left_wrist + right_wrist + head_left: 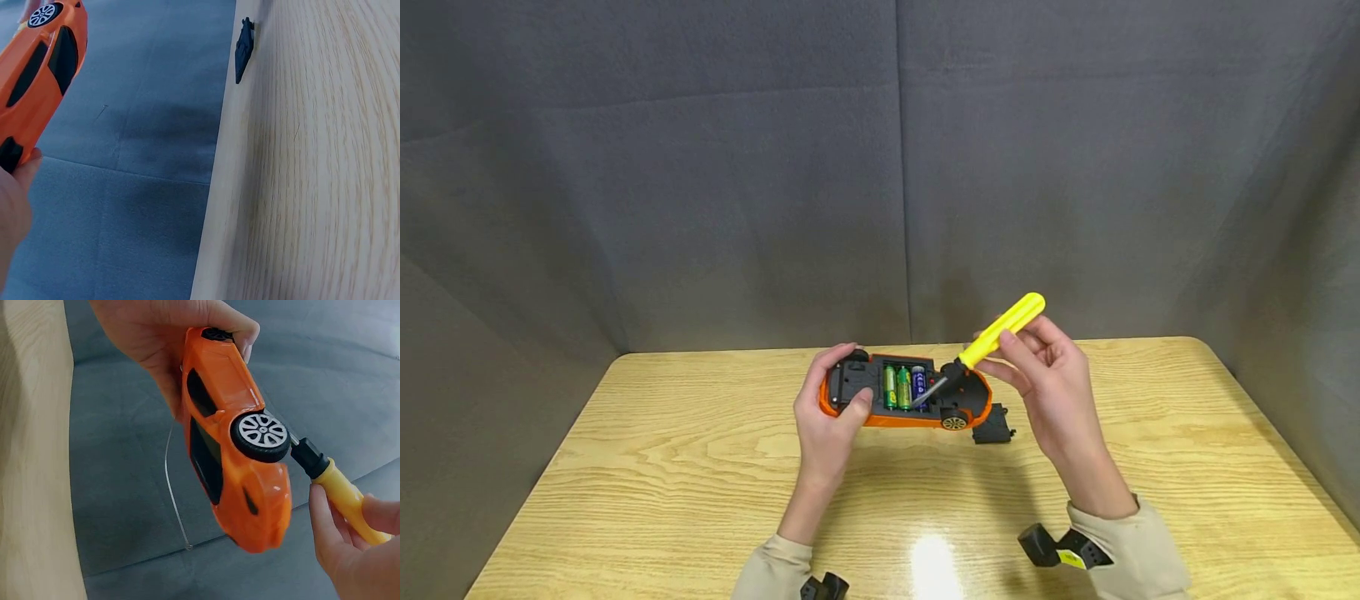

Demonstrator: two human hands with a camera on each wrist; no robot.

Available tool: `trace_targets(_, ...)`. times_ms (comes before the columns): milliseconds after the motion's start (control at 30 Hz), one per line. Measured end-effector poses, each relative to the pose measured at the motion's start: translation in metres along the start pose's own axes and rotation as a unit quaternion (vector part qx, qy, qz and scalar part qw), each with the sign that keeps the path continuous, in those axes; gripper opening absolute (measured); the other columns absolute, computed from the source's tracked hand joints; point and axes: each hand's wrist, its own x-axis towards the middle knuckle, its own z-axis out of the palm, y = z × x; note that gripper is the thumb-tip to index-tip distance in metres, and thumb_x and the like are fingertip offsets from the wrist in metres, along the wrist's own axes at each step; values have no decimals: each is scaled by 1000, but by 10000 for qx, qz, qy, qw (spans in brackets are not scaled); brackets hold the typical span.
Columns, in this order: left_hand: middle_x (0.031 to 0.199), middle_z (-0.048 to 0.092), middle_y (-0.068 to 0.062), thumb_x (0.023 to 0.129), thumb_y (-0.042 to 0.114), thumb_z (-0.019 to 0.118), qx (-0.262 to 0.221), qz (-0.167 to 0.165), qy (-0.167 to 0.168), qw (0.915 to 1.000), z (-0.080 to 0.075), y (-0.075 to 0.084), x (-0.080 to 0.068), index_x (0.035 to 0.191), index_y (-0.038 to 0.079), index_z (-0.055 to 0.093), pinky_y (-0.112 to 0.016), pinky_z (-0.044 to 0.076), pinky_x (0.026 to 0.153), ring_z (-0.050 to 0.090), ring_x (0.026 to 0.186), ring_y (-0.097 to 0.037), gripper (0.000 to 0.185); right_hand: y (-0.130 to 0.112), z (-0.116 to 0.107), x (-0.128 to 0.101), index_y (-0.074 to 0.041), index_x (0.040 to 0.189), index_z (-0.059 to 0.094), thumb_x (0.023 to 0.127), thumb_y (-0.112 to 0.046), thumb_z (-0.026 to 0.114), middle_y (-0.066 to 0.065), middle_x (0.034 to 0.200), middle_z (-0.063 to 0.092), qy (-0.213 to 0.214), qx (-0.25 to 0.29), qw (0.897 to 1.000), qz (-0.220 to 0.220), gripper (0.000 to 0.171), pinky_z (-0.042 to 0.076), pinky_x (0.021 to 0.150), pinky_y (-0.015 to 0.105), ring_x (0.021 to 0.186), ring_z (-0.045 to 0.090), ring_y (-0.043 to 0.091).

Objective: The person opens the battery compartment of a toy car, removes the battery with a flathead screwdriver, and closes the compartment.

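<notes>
My left hand (829, 417) grips one end of an orange toy car (895, 422), its underside turned toward me above the table. Three batteries lie side by side in the open compartment: two green ones (904, 388) and a purple one (919, 385). In my right hand (1051, 375) is a screwdriver (1003, 331) with a yellow handle, pinched between thumb and fingers. Its metal shaft slants down to the compartment beside the purple battery; whether the tip touches it I cannot tell. The right wrist view shows the car's orange side (240, 469) and the yellow handle (344, 497).
A black battery cover (992, 425) lies on the wooden table (700, 467), behind and right of the car. Grey fabric walls (760, 208) stand at the back and both sides. A thin clear strand (172, 481) hangs below the car in the right wrist view.
</notes>
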Motion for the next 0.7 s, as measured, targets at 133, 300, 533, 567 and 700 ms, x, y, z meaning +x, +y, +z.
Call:
trace_targets(133,128,62,-14,77,5,64,32,173,60,9998,0,0,0,128,-2,64,-28,60,84,61,107,-29,52,-5,4,-5,6,119,59,101,1,61,11,105,75,-96,-375,9984,-416,18,61,85,40,96,76,23)
trace_targets(300,126,62,-16,76,6,64,98,581,106,9982,1,-1,1,127,-3,65,-27,59,88,60,109,-28,51,-10,9,-14,8,119,61,100,3,62,13,107,75,-296,-1031,9881,-1100,20,61,84,39,94,76,23)
trace_targets(533,125,63,-17,75,5,64,193,836,144,9962,1,-1,0,126,-3,65,-26,58,89,60,110,-26,51,-10,19,-22,14,117,63,91,21,60,14,108,75,-803,-1429,9578,-2362,27,62,83,31,95,76,20)
trace_targets(567,125,63,-18,75,5,64,217,859,142,9960,1,-1,0,126,-3,65,-26,58,89,60,110,-26,51,-10,20,-23,14,117,63,90,23,60,13,108,75,-889,-1486,9537,-2460,28,62,84,30,96,76,19)
trace_targets(700,124,63,-18,75,5,65,301,924,170,9951,1,-1,0,125,-3,65,-26,57,91,60,110,-26,51,-11,21,-25,14,115,64,86,25,63,11,110,75,-1257,-1579,9435,-2629,32,61,84,28,98,76,18)
